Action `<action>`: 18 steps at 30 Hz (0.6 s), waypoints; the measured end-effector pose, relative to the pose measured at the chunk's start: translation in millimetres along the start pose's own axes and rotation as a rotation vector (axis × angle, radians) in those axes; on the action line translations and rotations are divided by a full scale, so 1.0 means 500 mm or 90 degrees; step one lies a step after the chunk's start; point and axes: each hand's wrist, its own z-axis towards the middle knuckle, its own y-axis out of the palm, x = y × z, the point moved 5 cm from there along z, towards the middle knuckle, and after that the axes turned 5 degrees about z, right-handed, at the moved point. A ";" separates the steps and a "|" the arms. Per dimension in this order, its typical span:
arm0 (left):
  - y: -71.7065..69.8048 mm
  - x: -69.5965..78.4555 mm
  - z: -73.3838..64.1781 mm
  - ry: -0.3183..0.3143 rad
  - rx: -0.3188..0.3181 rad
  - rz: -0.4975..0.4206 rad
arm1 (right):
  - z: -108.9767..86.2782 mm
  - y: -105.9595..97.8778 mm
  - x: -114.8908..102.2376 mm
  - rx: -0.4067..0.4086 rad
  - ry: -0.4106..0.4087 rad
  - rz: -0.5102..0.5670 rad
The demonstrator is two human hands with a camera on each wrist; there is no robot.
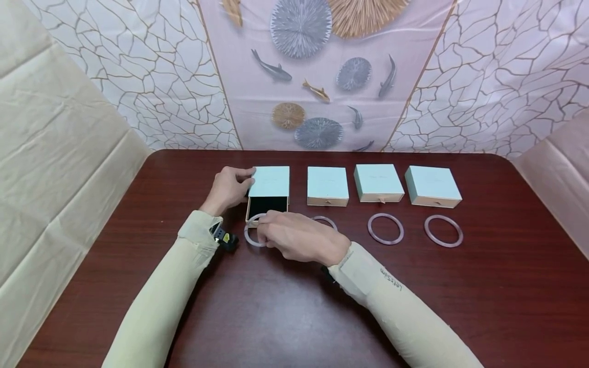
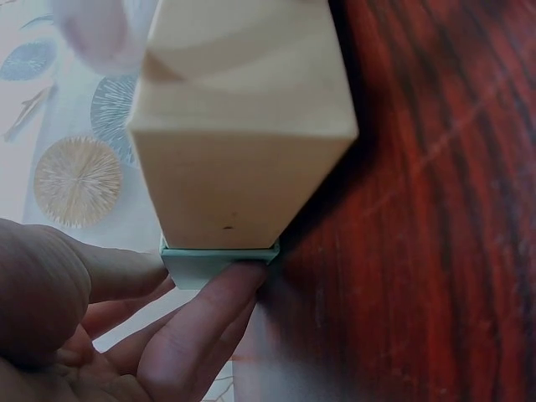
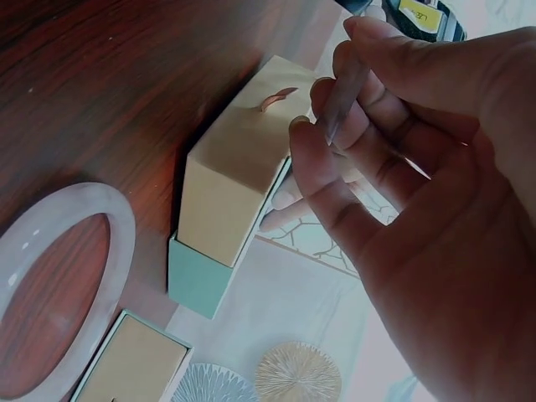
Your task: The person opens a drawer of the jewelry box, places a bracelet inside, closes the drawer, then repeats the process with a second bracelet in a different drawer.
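At the far left of the box row, a pale mint drawer box [image 1: 271, 181] has its drawer [image 2: 222, 188] pulled out toward the person, showing a black lining. My left hand [image 1: 227, 190] holds the box's mint sleeve [image 2: 201, 268] from its left side, thumb and fingers against it. A pale lilac bangle [image 1: 247, 236] is pinched between the thumb and fingers of my right hand [image 1: 299, 235], just above the drawer's front edge. The right wrist view shows the bangle edge-on between the fingertips, with the drawer's small ribbon pull [image 3: 276, 99] beside it.
Three more mint boxes, one [image 1: 327, 184], another [image 1: 379, 181] and a third [image 1: 433, 185], stand shut to the right. In front of them lie a partly hidden bangle [image 1: 326, 220], a second bangle [image 1: 385, 242] and a third bangle [image 1: 444, 245] on the dark wooden table [image 1: 276, 317].
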 end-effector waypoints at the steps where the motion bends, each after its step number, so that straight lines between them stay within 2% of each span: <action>1: 0.000 0.000 0.000 0.000 -0.001 -0.001 | 0.000 0.000 0.001 0.001 0.002 0.000; 10: -0.002 0.003 0.001 0.006 0.002 -0.001 | 0.000 -0.005 0.001 0.016 0.000 -0.005; 18: 0.001 0.000 0.002 -0.005 0.005 0.005 | 0.001 -0.004 0.004 0.025 0.002 -0.008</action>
